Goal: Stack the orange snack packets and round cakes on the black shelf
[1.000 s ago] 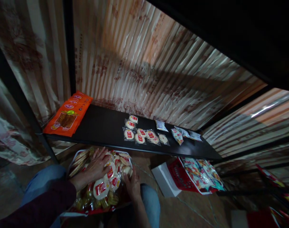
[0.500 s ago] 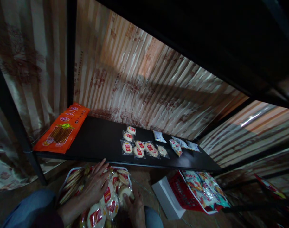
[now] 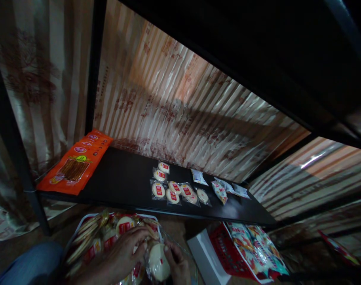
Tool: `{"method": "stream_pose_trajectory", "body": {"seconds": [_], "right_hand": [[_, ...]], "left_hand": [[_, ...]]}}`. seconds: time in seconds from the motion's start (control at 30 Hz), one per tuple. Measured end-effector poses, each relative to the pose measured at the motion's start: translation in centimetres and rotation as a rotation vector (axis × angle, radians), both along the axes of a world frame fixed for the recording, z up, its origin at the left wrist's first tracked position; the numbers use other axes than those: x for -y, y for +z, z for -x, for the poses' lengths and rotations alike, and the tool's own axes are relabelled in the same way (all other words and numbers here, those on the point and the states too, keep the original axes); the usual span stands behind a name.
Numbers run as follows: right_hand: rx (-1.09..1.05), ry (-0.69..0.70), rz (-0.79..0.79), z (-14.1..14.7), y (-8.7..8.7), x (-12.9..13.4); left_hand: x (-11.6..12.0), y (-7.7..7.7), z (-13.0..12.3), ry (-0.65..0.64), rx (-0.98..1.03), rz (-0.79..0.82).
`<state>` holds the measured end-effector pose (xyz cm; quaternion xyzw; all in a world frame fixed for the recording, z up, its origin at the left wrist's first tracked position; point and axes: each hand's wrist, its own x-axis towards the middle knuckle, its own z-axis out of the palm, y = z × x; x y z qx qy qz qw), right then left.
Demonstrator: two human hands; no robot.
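My right hand (image 3: 178, 263) is closed on the right edge of a round white cracker in a clear wrapper (image 3: 158, 263), held over the near right side of a white-rimmed basket (image 3: 88, 215). Just left of it, my left hand (image 3: 128, 249) lies over the pile with its fingers bent; what sits between them is mostly hidden. Several round crackers with red labels (image 3: 124, 225) fill the basket, and more stand on edge at its left side. Low in the picture, my forearm and hand cover part of the pile.
On a black shelf (image 3: 124, 166) lie orange snack bags (image 3: 76, 164), several wrapped crackers (image 3: 173, 196) and small pillow packets (image 3: 219, 191). A red basket of snack bags (image 3: 225, 245) stands beside a white box (image 3: 208, 257) on the floor. A dark upper shelf hangs overhead.
My left hand has drawn nearer and right from the far side of the pile, its fingers now bent. My right hand has raised one wrapped cracker. The view has shifted slightly.
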<state>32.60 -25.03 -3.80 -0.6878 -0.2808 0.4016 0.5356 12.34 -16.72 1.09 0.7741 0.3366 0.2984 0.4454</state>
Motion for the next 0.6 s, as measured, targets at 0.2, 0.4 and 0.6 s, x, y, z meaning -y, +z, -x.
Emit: {"method": "stream_pose_trajectory", "body": {"seconds": [0.2, 0.4, 0.6], "right_hand": [[-0.012, 0.052, -0.033, 0.6, 2.6, -0.5], [-0.108, 0.188, -0.093, 4.8, 4.4, -1.8], [-0.121, 0.252, -0.033, 6.4, 6.3, -2.5]], "left_hand": [[-0.1, -0.4, -0.8, -0.167, 0.264, 0.501], [0.0, -1.6, -0.6, -0.185, 0.348, 0.677], [-1.3, -1.5, 1.2, -0.075, 0.377, 0.810]]}}
